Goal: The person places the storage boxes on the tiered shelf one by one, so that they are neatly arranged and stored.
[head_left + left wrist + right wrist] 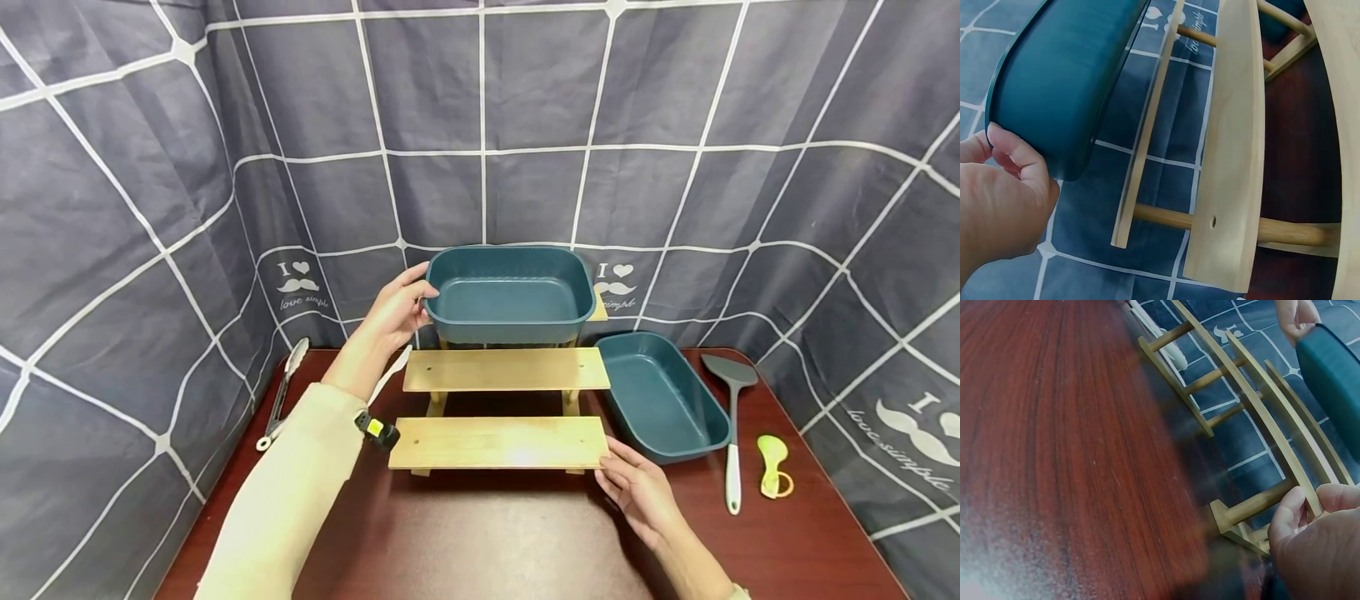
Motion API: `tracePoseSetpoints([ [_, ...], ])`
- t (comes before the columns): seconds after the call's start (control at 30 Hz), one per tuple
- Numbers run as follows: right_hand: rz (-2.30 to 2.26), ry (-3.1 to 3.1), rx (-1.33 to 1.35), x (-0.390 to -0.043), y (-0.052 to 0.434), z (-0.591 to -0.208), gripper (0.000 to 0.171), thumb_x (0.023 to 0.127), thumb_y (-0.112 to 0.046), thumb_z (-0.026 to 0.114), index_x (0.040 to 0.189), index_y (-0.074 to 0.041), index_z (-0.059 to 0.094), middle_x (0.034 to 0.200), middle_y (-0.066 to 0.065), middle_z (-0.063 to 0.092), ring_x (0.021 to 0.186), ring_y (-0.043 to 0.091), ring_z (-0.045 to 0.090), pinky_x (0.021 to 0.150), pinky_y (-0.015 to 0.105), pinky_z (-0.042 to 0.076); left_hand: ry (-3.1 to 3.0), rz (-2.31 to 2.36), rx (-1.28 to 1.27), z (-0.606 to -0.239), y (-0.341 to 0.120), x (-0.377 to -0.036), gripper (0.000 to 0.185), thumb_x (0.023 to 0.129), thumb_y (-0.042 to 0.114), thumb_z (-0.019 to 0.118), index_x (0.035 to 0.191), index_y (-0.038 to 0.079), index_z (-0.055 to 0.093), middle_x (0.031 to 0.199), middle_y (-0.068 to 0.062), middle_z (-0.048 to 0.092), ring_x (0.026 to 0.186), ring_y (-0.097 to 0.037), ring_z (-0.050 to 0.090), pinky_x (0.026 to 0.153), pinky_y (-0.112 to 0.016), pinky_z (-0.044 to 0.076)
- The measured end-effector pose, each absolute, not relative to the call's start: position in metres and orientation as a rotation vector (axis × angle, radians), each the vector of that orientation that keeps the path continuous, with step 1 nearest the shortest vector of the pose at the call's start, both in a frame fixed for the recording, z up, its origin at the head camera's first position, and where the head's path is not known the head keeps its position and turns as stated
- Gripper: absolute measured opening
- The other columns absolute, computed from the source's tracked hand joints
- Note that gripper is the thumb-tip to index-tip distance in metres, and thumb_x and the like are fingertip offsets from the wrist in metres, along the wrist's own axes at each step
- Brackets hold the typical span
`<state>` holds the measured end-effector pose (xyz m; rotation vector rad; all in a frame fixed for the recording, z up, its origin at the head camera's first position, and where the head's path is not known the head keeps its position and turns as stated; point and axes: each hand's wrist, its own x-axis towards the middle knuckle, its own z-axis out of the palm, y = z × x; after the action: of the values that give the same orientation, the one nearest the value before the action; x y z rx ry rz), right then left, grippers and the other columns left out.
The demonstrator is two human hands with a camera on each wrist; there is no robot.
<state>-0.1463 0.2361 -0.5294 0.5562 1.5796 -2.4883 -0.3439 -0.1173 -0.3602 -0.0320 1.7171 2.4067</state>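
Note:
A three-tiered wooden rack (498, 442) stands on the table, its planks stepping up toward the back. My left hand (393, 312) grips the left end of a teal rectangular plastic bin (513, 310) by its rim, thumb on the near side. In the left wrist view, a gap shows between that bin (1054, 94) and the top plank (1147, 137), so it is held above the rack. At the right end of the lowest plank, my right hand (637, 492) pinches the board between thumb and fingers, as the right wrist view also shows. The bin's inside holds nothing visible.
Right of the rack lies a second teal bin (660, 400). Beyond it are a grey spatula (732, 442) with a white handle and a small yellow-green utensil (771, 462). Tongs (281, 396) lie at the left edge. Grey curtains (547, 100) enclose the dark red table (487, 533).

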Motion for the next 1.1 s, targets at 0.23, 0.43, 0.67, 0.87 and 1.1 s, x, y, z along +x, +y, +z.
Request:
tracePoseSetpoints([
  [0.23,-2.479,1.582,0.565,-0.145,0.236,-0.528,0.065,0.1,0.002,0.06,0.158,0.006,0.031,0.11,0.001,0.073,0.097,0.009,0.069,0.088,0.024,0.057,1.702,2.424,-0.06,-0.368,-0.111,-0.362,0.066,0.091,-0.01,0.055,0.153,0.009,0.048,0.077,0.0,0.054,0.054,-0.005,0.047,0.049,-0.013,0.039],
  [0.43,-2.478,1.583,0.568,-0.144,0.236,-0.529,0.065,0.1,0.002,0.06,0.158,0.006,0.031,0.111,0.001,0.073,0.097,0.009,0.069,0.088,0.024,0.056,1.67,2.439,-0.083,-0.374,-0.108,-0.372,0.061,0.092,-0.01,0.054,0.151,0.008,0.051,0.077,0.0,0.056,0.056,-0.005,0.048,0.049,-0.012,0.04],
  [0.67,-2.475,1.591,0.568,-0.144,0.236,-0.529,0.065,0.1,0.002,0.06,0.158,0.006,0.031,0.111,0.0,0.072,0.097,0.009,0.069,0.088,0.024,0.056,1.665,2.451,-0.119,-0.38,-0.104,-0.381,0.061,0.093,-0.009,0.055,0.151,0.01,0.053,0.075,0.001,0.051,0.055,-0.005,0.044,0.05,-0.012,0.041],
  [0.87,-2.475,1.589,0.561,-0.145,0.236,-0.529,0.065,0.1,0.002,0.06,0.158,0.006,0.031,0.111,0.0,0.072,0.098,0.009,0.069,0.089,0.024,0.056,1.67,2.441,-0.159,-0.381,-0.098,-0.386,0.062,0.093,-0.007,0.056,0.152,0.012,0.051,0.077,-0.001,0.047,0.057,-0.006,0.041,0.05,-0.012,0.041],
  [1.1,-2.479,1.58,0.559,-0.146,0.236,-0.528,0.065,0.101,0.002,0.06,0.159,0.006,0.03,0.11,-0.001,0.073,0.097,0.008,0.069,0.088,0.024,0.056,1.662,2.44,-0.18,-0.381,-0.098,-0.389,0.065,0.093,-0.008,0.056,0.154,0.013,0.05,0.076,0.0,0.045,0.057,-0.006,0.04,0.05,-0.013,0.041],
])
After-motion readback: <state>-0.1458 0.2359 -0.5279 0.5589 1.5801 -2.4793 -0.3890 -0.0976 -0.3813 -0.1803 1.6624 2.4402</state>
